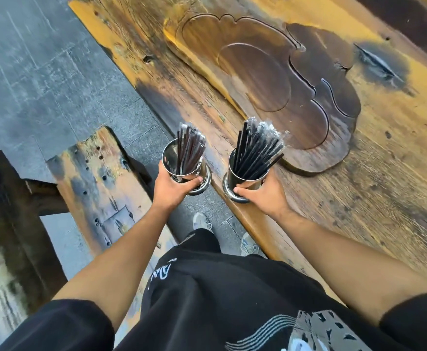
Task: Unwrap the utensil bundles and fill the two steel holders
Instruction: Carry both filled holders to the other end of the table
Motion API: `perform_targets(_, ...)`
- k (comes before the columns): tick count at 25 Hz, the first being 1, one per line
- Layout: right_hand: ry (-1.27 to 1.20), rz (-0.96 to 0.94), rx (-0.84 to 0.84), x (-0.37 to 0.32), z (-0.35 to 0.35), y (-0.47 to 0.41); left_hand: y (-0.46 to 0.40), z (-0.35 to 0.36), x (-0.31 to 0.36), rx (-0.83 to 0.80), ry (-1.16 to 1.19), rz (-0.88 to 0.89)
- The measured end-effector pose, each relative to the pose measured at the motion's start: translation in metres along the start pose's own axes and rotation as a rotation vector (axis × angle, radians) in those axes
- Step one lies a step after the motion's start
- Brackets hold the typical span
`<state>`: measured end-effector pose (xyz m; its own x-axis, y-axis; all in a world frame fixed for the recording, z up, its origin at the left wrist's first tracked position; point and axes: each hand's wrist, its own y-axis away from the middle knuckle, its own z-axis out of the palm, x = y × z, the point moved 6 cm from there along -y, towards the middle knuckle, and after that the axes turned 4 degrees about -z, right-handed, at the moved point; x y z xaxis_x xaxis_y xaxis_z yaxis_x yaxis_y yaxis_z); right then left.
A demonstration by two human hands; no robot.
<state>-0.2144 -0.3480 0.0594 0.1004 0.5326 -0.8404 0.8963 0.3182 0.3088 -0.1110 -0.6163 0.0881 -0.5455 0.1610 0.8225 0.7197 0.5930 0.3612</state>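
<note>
At the wooden table's (359,198) edge, two steel holders of dark wrapped chopsticks.
Left hand (171,190) grips the left holder (182,160) off the table; right hand (265,196) grips the right holder (245,173) over the edge.

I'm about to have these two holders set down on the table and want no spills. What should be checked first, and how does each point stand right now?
1. Left hand grips the left steel holder round its body: ok.
2. Right hand grips the right steel holder: ok.
3. Utensils stand inside the left holder, none fallen out: ok.
4. Utensils in the right holder fan out and lean toward the carved wooden tray: not ok, could tip out.
5. Clear wrap shows at the utensil tops, so unwrapping looks unfinished: not ok.
6. Right holder's base resting on the table edge or hovering: cannot tell.
</note>
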Motion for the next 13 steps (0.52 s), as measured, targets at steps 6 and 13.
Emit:
perform_targets(6,-0.006,0.028,0.174,-0.052,0.035,-0.07,-0.127,-0.032,0.03,-0.143,-0.042,0.101)
perform_targets(13,-0.037,0.124,0.389,-0.1,0.069,-0.123,-0.243,-0.045,0.077,-0.356,-0.101,0.198)
